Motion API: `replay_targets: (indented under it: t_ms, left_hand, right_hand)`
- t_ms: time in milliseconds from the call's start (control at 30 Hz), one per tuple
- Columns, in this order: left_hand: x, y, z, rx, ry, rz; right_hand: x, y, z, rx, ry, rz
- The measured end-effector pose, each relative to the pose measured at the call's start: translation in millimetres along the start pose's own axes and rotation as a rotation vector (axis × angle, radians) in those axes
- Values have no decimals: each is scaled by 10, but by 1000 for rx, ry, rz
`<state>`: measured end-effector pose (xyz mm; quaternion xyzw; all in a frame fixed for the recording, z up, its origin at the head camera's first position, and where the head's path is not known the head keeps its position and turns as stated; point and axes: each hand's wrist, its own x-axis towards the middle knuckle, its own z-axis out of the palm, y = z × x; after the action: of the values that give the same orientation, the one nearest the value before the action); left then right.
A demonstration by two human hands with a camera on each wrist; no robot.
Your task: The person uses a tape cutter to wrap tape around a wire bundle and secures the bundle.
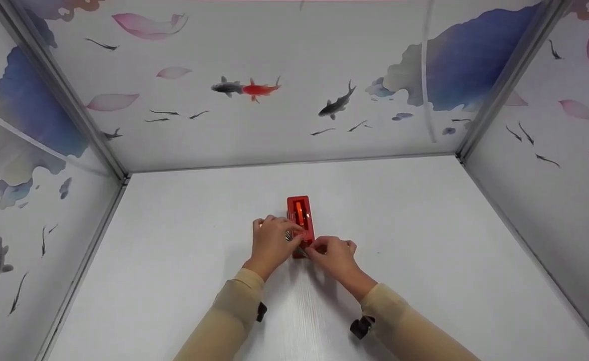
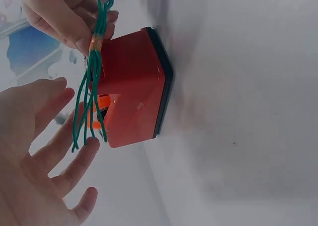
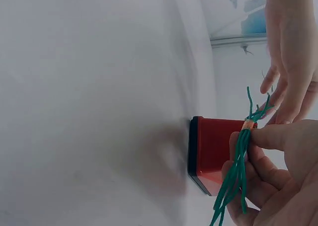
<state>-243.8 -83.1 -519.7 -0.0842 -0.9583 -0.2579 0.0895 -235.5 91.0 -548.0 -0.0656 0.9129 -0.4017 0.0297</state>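
Thumb and fingertips of my right hand (image 1: 335, 256) pinch a bundle of thin green wires (image 3: 235, 172) at the orange tape band (image 3: 247, 124) around it. Loose wire ends fan out on both sides of the band. My left hand (image 1: 270, 243) has its fingers spread and relaxed, with the fingertips (image 2: 88, 151) right at the wire ends in the left wrist view. Just behind the bundle stands a red tape dispenser (image 1: 308, 220) with a dark base, upright on the white table. An orange roll (image 1: 299, 213) sits inside it.
The white tabletop (image 1: 194, 240) is bounded by a back panel (image 1: 284, 135) and two side panels, printed with fish and petals. Grey metal strips (image 1: 119, 165) run along their joints. Black wrist straps (image 1: 359, 327) show at both sleeves.
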Motion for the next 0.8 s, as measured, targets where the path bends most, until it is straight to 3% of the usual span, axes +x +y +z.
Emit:
replay_targets:
  t_ms: [300, 533, 800]
  left_hand:
    - [92, -83, 71, -6, -108, 14]
    - [109, -137, 69, -28, -127, 27]
    - [226, -108, 28, -4, -155, 29]
  right_hand:
    - [-39, 57, 85, 22, -2, -25]
    - [-50, 84, 86, 12, -9, -42]
    - [-12, 64, 68, 64, 17, 2]
